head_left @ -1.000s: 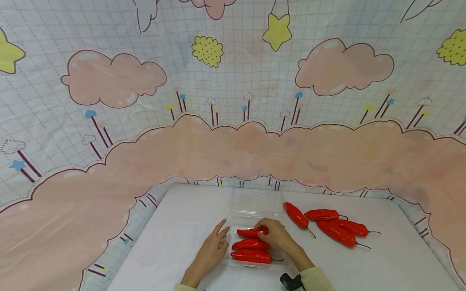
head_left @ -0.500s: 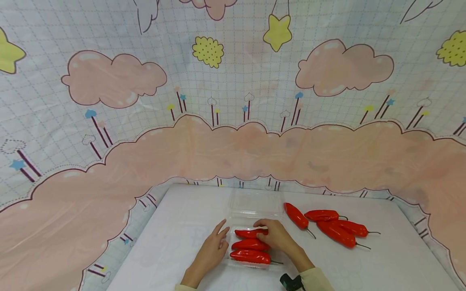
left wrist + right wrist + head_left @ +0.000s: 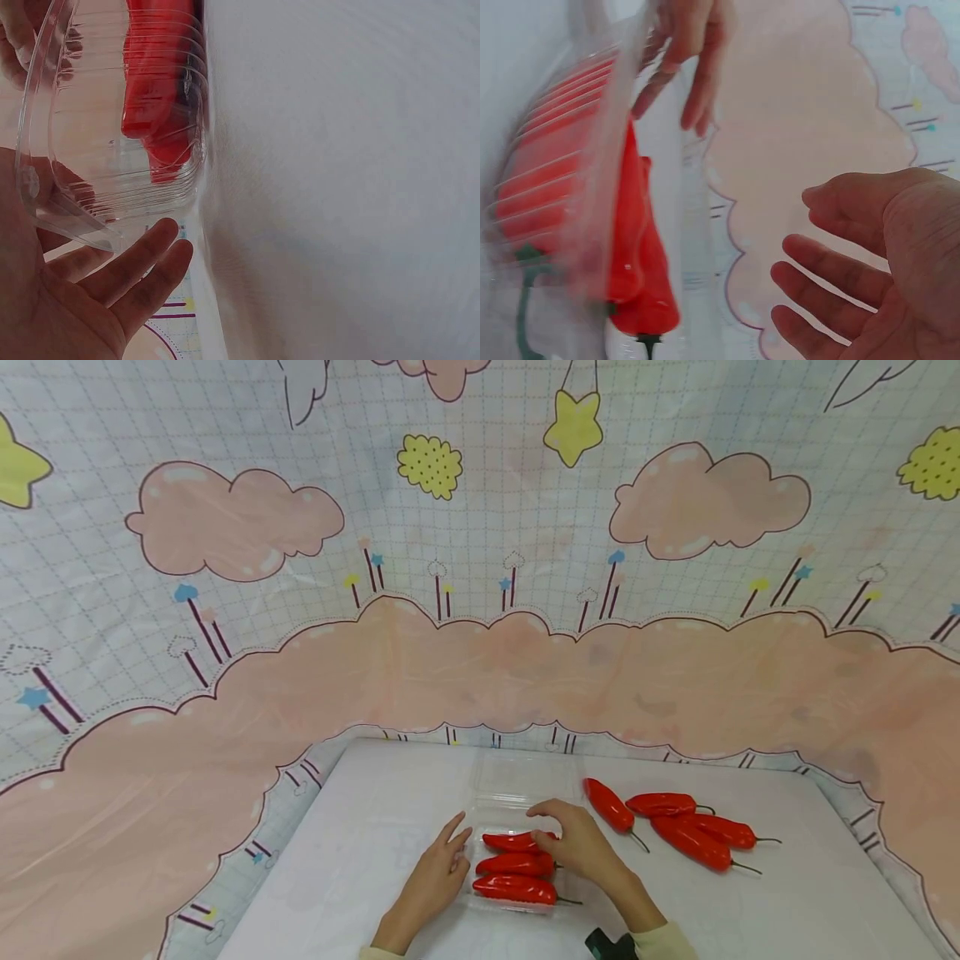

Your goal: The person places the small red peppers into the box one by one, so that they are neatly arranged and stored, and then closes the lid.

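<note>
Three red chili peppers point(image 3: 513, 887) lie side by side in a clear plastic clamshell box point(image 3: 90, 139), the stem of the nearest one pointing right. My left hand point(image 3: 437, 872) is at the box's left side, fingers extended and spread; in the left wrist view they lie along its corner. At the box's right end, my right hand point(image 3: 573, 843) hovers over the farthest pepper point(image 3: 506, 842), hiding its stem end. The right wrist view shows the fingers point(image 3: 832, 277) of that hand spread, apart from the box, with nothing between them.
Behind the box its transparent lid point(image 3: 527, 778) lies folded back on the white table point(image 3: 375, 827). Several more red peppers point(image 3: 690, 843) lie to the right, some overlapping. A dark device point(image 3: 611, 945) sits at the right wrist. A patterned curtain point(image 3: 480, 668) stands behind.
My right hand has let go of the farthest pepper, its fingers spreading and moving slightly right. That pepper has shifted a little left in the box. The left hand has hardly moved.
</note>
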Motion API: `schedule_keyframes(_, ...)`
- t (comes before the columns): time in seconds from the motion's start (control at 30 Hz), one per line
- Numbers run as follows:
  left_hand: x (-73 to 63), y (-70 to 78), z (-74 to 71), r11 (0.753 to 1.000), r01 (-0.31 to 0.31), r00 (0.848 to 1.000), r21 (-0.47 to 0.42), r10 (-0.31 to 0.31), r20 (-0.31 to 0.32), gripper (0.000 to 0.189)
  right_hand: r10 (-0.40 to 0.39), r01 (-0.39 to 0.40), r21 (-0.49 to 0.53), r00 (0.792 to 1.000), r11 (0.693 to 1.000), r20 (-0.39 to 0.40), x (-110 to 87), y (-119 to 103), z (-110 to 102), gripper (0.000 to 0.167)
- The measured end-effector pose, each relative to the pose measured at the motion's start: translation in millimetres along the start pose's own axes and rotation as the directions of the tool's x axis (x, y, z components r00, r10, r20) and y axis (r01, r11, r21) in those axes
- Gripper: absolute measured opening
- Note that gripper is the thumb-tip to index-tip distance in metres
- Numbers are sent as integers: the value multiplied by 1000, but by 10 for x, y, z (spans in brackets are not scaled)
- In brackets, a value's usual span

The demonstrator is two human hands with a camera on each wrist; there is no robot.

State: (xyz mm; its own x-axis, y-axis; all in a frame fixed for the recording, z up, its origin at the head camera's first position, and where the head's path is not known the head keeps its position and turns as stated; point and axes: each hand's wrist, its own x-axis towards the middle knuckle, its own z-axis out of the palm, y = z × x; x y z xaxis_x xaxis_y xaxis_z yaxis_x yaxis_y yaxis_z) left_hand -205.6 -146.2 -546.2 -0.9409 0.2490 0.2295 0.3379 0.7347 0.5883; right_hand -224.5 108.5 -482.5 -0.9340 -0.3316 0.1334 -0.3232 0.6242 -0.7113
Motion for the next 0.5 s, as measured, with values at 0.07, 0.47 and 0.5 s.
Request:
schedule_keyframes(0.07,0,3,0,1000,-1,1000,-2,1,-1,43,-11,11,-11,1000,1000,-21,-20,-35,-40,30)
schedule_keyframes(0.47,-3,7,-1,1000,-6,1000,5,6,-13,43,16,-18,-23,995,1000,-99,-126,-183,-206,30)
schedule_keyframes(0.5,-2,6,0,1000,-6,1000,4,6,-14,43,14,-17,-22,994,1000,-106,-135,-187,-214,30)
